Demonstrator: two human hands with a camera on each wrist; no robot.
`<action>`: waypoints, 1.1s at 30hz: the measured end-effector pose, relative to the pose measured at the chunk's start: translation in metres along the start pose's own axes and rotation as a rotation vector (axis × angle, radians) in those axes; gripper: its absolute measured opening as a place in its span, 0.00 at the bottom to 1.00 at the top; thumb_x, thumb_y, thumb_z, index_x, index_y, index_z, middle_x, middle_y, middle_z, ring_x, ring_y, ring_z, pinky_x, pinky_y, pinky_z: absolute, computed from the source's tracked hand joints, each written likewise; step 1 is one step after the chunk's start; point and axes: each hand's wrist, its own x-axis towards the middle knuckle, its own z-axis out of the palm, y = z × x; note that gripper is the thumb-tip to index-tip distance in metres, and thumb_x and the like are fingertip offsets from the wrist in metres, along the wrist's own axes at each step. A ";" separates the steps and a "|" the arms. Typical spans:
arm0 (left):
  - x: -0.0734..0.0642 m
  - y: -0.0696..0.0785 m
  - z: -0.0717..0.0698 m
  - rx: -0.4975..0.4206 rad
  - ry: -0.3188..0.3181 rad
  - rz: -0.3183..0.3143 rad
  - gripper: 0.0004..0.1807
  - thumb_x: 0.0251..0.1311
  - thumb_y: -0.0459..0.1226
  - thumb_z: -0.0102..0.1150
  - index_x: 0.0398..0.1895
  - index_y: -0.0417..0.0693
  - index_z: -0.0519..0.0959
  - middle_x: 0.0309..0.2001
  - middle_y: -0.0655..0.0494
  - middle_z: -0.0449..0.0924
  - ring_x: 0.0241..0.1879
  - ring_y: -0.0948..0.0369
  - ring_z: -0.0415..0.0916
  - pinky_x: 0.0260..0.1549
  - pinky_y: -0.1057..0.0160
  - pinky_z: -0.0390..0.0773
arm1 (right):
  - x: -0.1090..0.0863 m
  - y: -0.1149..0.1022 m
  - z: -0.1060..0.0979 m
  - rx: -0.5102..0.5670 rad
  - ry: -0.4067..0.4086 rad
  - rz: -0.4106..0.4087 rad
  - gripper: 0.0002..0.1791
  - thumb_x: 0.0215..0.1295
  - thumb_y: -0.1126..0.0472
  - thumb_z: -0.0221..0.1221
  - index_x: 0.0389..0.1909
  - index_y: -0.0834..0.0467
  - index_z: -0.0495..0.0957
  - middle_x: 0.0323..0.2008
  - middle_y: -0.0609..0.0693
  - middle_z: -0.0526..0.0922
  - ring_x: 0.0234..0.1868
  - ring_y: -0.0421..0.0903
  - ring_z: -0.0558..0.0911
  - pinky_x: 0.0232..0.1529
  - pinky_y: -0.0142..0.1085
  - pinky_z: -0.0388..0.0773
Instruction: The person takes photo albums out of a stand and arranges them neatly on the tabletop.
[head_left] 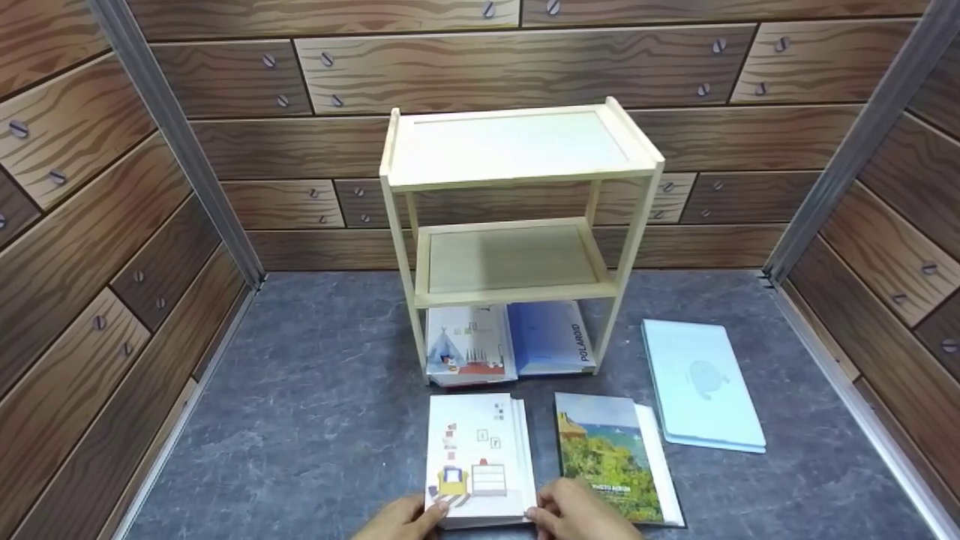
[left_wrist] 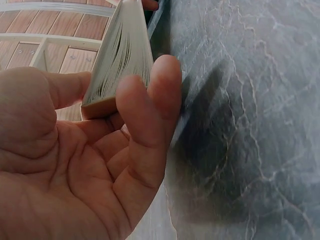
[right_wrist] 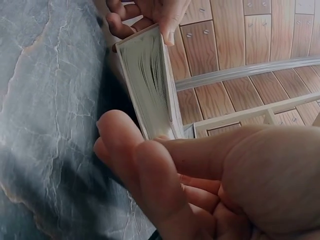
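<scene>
A thick white photo album (head_left: 480,457) with a drawn yellow armchair and dresser on its cover is held at its near corners by both hands. My left hand (head_left: 405,517) grips the near left corner, thumb on the cover and fingers beneath. On the near right corner, my right hand (head_left: 581,514) pinches with thumb and fingers. Both wrist views show the album's page edges (left_wrist: 120,55) between the hands. Right beside the right hand lies another photo album (head_left: 607,450) with a painted landscape cover, its near left part hidden by that hand.
Behind stands a small wooden shelf (head_left: 517,296). On its bottom level lie a white illustrated album (head_left: 469,341) and a blue album marked POLAROID (head_left: 551,337). A light blue album (head_left: 703,382) rests on the dark marbled table (head_left: 315,420) at right. Wood-patterned walls (head_left: 525,71) enclose the table.
</scene>
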 end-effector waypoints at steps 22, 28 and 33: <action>0.004 -0.005 -0.001 0.019 0.001 -0.023 0.30 0.72 0.67 0.58 0.53 0.53 0.87 0.38 0.57 0.87 0.38 0.60 0.81 0.40 0.55 0.80 | 0.035 0.054 0.014 0.007 0.003 -0.007 0.15 0.73 0.49 0.69 0.24 0.47 0.88 0.20 0.44 0.85 0.22 0.43 0.82 0.26 0.37 0.76; 0.005 -0.006 -0.003 0.006 0.006 -0.047 0.29 0.71 0.66 0.60 0.53 0.52 0.87 0.40 0.57 0.88 0.38 0.60 0.82 0.42 0.54 0.82 | 0.038 0.052 0.015 0.011 0.010 0.061 0.16 0.72 0.50 0.70 0.22 0.49 0.88 0.19 0.47 0.85 0.21 0.44 0.82 0.28 0.39 0.77; 0.003 -0.004 -0.004 0.016 -0.002 -0.019 0.28 0.72 0.65 0.60 0.49 0.52 0.88 0.37 0.58 0.87 0.36 0.61 0.81 0.38 0.57 0.79 | 0.036 0.050 0.015 -0.019 0.036 0.030 0.17 0.71 0.50 0.71 0.21 0.49 0.87 0.18 0.44 0.83 0.20 0.42 0.80 0.25 0.37 0.74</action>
